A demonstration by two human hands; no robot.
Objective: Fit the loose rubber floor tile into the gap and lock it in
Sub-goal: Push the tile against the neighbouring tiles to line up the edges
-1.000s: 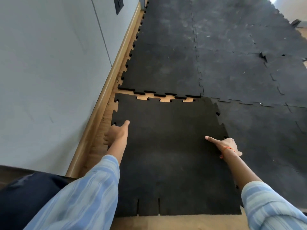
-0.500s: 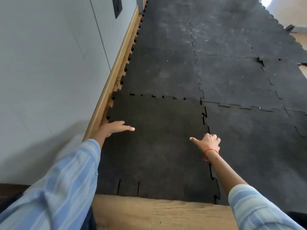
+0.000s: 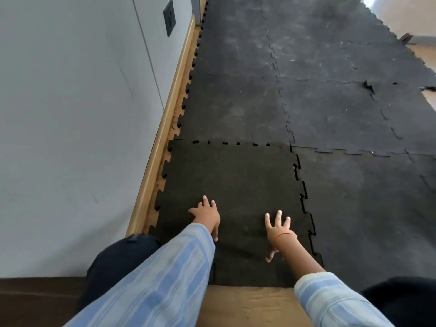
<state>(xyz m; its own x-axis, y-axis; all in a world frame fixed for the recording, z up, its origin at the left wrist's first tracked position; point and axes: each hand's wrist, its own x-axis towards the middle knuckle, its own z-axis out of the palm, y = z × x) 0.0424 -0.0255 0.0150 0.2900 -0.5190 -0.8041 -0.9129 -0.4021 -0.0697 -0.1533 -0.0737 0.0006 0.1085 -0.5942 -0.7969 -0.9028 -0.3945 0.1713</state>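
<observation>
From the head camera, the loose rubber floor tile (image 3: pixel 236 185) lies flat on the floor in the near-left corner of the matted area, between the wooden baseboard (image 3: pixel 165 128) on its left and the laid tiles (image 3: pixel 354 197) on its right. Its far edge meets the next tile along a toothed seam (image 3: pixel 231 143) where small dark openings show between the teeth. Its right edge runs down a second toothed seam (image 3: pixel 303 199) with a thin dark line along it. Its near edge ends at bare wooden floor (image 3: pixel 247 303).

The left hand (image 3: pixel 206 214) rests palm-down on the tile's near-left part, fingers spread apart and flat on the rubber, gripping nothing. The right hand (image 3: pixel 279 228) lies palm-down on the tile's near-right part, just inside the right seam, fingers fanned wide and thumb stretched back; it too holds nothing. A thin orange band (image 3: pixel 283 234) circles the right wrist. Both arms wear blue striped sleeves (image 3: pixel 153 279). A grey wall (image 3: pixel 70 138) with a dark switch plate (image 3: pixel 169 17) rises beyond the baseboard.
</observation>
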